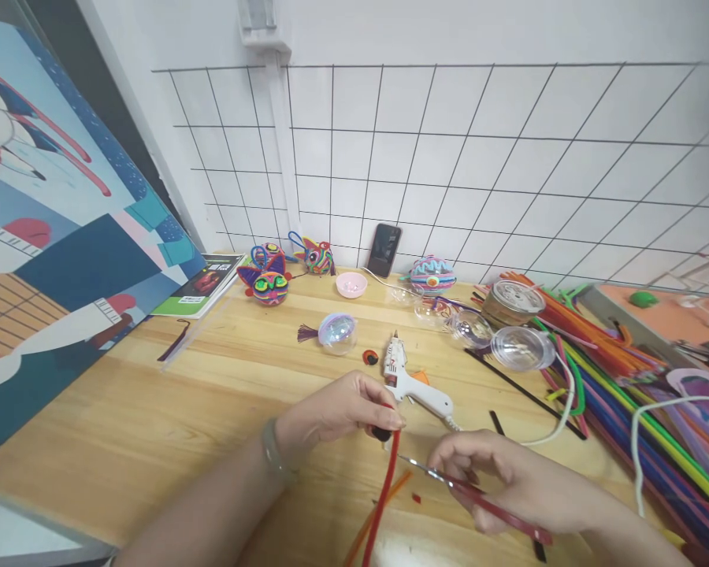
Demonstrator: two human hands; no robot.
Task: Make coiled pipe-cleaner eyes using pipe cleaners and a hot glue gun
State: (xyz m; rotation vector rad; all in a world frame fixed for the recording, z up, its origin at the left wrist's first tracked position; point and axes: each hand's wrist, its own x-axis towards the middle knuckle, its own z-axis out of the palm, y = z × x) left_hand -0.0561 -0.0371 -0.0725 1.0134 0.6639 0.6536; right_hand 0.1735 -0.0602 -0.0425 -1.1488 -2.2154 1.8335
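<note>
My left hand [360, 409], with a bracelet at the wrist, pinches a red pipe cleaner [384, 488] between thumb and fingers. A small dark piece [381, 433] shows under its fingertips. The pipe cleaner hangs down toward the lower edge of the view. My right hand [490, 476] is closed around a red-handled tool with slim metal jaws [502, 513], pliers or scissors. Its tip points left, close beside the red strand. Below lie an orange pipe cleaner [390, 504] and a small red scrap [417, 498].
A white glue gun [419, 390] lies ahead of my hands, near a red-and-black coil [370, 357] and a clear ball with a tassel [338, 333]. Decorated balls [270, 287], a pink bowl [351, 285] and a phone [384, 250] line the back. Pipe cleaners [638, 441] crowd the right.
</note>
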